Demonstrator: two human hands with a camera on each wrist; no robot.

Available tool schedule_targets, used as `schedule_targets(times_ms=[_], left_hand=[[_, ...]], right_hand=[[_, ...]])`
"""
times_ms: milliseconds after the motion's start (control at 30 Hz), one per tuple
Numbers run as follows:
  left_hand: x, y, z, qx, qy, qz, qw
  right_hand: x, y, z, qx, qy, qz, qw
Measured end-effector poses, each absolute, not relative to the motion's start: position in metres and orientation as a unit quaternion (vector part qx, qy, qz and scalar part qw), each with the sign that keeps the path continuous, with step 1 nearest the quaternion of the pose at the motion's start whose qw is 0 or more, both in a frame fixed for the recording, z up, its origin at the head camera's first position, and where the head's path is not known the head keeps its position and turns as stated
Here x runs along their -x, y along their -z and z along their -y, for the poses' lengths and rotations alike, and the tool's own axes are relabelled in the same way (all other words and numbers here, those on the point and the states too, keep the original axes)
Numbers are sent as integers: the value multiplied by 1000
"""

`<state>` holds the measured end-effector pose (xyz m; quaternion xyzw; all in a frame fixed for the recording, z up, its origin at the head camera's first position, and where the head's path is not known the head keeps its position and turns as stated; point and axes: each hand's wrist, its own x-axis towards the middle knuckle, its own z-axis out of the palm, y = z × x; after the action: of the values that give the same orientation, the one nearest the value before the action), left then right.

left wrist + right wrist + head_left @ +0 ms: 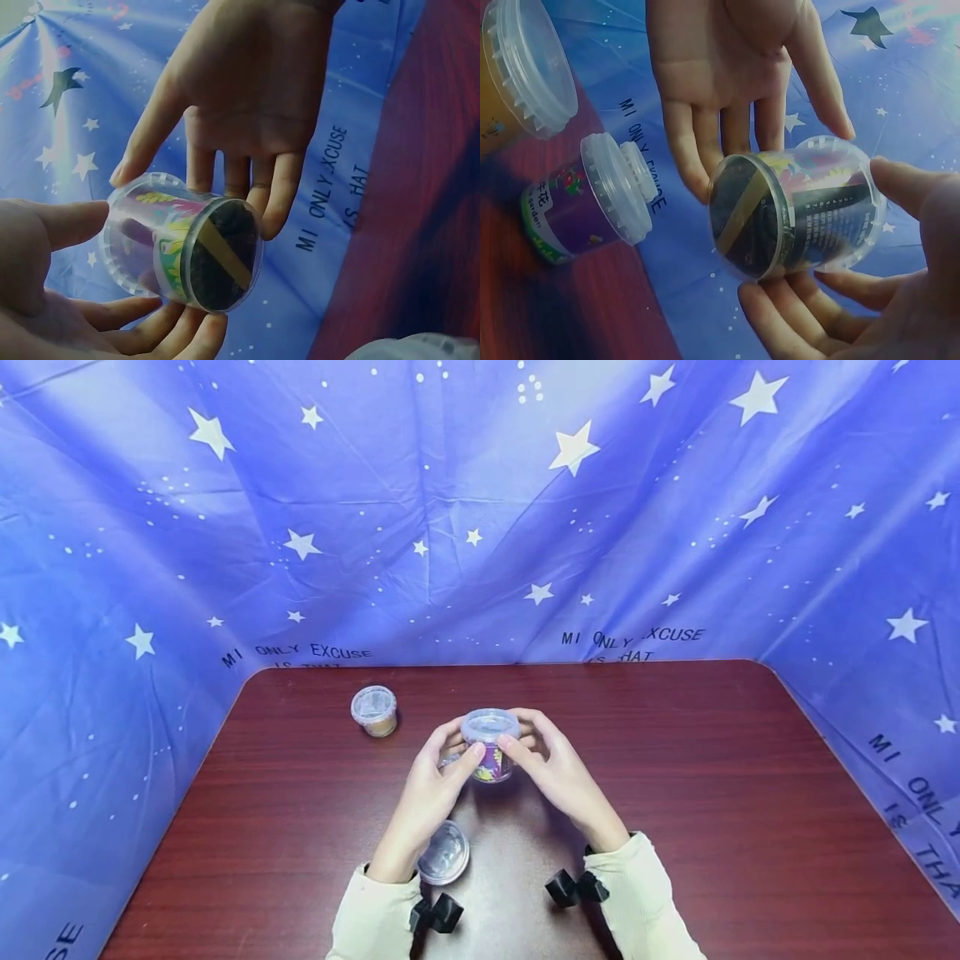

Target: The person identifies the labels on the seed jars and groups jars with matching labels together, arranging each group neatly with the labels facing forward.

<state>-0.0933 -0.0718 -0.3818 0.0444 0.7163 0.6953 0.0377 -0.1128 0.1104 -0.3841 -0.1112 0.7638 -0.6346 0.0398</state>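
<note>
Both hands hold a clear plastic cup (491, 768) above the table, its ridged rim at the top. It carries a colourful purple and yellow label. Through its bottom, the left wrist view shows dark contents and a tan strip. My left hand (435, 764) grips one side, thumb on the front just under the rim, fingers behind and beneath. On the opposite side my right hand (555, 764) grips it in the same way. Small print covers the cup's dark label panel (829, 217) in the right wrist view.
A small lidded tub (373, 714) stands at the back left. Another round clear-topped container (446, 853) sits beside my left wrist. In the right wrist view, a purple-labelled tub (566, 206) and an orange tub (499, 112) stand on the red-brown table (712, 777). Starry blue cloth (480, 510) surrounds it.
</note>
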Motion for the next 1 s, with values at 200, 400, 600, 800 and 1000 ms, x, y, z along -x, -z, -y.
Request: schedule_targets(times_ms=[200, 400, 600, 800, 1000], left_hand=[[94, 387, 65, -52, -688, -723, 45], [95, 388, 62, -56, -699, -710, 54], [97, 388, 66, -59, -707, -701, 78], [100, 388, 70, -71, -710, -694, 91], [100, 388, 69, -54, -717, -690, 80]], right_hand=[[110, 383, -106, 92, 617, -780, 40], [109, 381, -108, 114, 624, -772, 49], [111, 382, -116, 142, 650, -742, 78], [114, 384, -120, 143, 666, -726, 90], [114, 384, -118, 124, 690, -711, 63]])
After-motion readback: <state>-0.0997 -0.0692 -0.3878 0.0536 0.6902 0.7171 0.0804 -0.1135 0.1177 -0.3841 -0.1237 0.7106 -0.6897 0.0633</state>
